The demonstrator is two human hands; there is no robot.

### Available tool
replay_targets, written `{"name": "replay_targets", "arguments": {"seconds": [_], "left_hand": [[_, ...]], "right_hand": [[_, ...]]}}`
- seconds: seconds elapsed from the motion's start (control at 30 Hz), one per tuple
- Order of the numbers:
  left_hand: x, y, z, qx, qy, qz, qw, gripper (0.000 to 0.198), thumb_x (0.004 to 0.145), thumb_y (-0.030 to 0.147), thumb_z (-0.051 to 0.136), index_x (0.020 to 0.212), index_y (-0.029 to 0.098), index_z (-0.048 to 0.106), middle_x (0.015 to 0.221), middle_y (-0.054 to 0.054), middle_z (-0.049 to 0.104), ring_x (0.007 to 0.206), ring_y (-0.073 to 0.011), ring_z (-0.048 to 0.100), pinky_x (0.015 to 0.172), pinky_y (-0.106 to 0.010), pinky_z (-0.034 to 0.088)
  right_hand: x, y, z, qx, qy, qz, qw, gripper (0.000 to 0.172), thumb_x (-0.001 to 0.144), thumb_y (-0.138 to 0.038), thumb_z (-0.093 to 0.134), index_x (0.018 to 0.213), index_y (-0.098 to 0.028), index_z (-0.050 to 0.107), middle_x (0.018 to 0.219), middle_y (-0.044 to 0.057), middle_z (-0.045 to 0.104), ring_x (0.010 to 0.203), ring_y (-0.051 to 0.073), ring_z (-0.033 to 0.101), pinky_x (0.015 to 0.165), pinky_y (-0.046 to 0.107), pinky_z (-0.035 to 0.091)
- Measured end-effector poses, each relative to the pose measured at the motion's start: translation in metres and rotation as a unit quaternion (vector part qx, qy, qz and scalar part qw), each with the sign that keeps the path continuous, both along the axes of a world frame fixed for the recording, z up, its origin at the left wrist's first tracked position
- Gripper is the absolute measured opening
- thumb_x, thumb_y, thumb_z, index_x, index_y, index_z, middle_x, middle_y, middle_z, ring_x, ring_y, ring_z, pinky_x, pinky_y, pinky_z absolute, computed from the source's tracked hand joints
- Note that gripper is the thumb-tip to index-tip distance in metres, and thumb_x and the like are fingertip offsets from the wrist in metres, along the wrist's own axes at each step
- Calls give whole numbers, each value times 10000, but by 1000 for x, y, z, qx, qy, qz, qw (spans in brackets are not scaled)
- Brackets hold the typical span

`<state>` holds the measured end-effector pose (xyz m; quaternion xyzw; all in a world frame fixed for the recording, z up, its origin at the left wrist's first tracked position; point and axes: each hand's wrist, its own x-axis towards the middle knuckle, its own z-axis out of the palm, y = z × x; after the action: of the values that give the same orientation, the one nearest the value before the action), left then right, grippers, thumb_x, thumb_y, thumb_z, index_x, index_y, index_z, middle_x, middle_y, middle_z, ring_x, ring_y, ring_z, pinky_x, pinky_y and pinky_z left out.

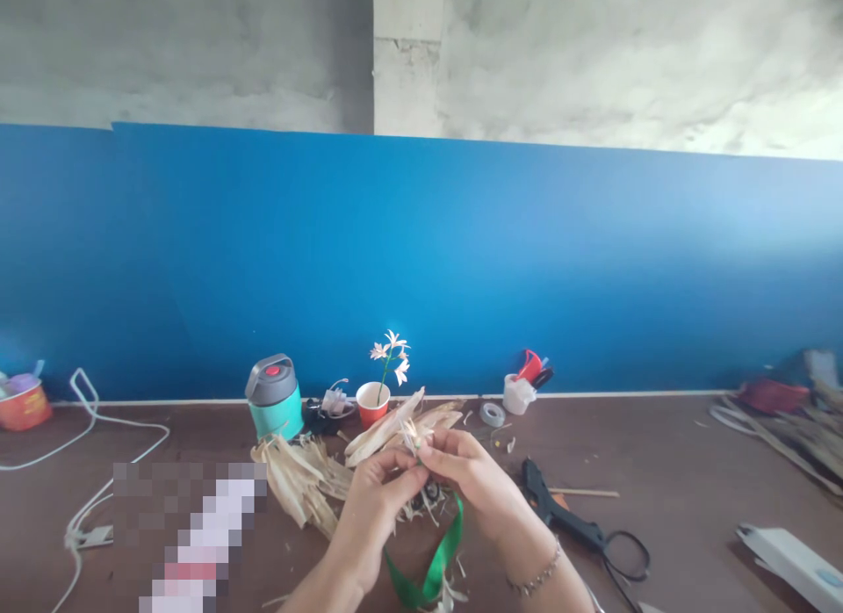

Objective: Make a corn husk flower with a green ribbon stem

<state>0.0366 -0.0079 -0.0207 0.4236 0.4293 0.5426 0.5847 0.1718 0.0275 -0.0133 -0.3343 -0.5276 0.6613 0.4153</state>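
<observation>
My left hand (374, 508) and my right hand (469, 474) meet above the brown table (665, 499), both pinched on a small pale flower of dried husk strips (413, 435). A green ribbon (431, 560) hangs in a loop below my hands. A heap of dried husks (309, 477) lies just left of them, and longer husk pieces (395, 424) lie behind. A finished pale flower on a green stem (391, 354) stands in a red paper cup (372, 404) at the back.
A teal flask with a grey lid (273, 396) stands by the blue wall. A black glue gun (559, 508) and its cord lie to the right. Tape roll (492, 414), white cup with tools (520, 389), white cable (98, 437), more husks (803, 429) at far right.
</observation>
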Motion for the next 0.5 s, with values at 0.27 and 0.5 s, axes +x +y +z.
{"name": "replay_targets", "arguments": {"seconds": [0.27,0.5], "left_hand": [[-4,2,-3,-21,-32,-53,998,274,634,381,724,587,154,578,481,67,308,479,-70,173,476,-251,101],[-6,3,-1,-19,15,-36,999,309,639,444,725,660,141,666,449,63,333,456,-72,195,466,-267,115]], "right_hand": [[1,0,4,-45,64,64,995,346,690,-430,761,695,-119,611,647,19,574,614,121,509,625,253,378],[1,-3,9,-14,17,41,999,412,682,-521,740,695,-125,627,635,18,585,617,125,503,621,253,379]]}}
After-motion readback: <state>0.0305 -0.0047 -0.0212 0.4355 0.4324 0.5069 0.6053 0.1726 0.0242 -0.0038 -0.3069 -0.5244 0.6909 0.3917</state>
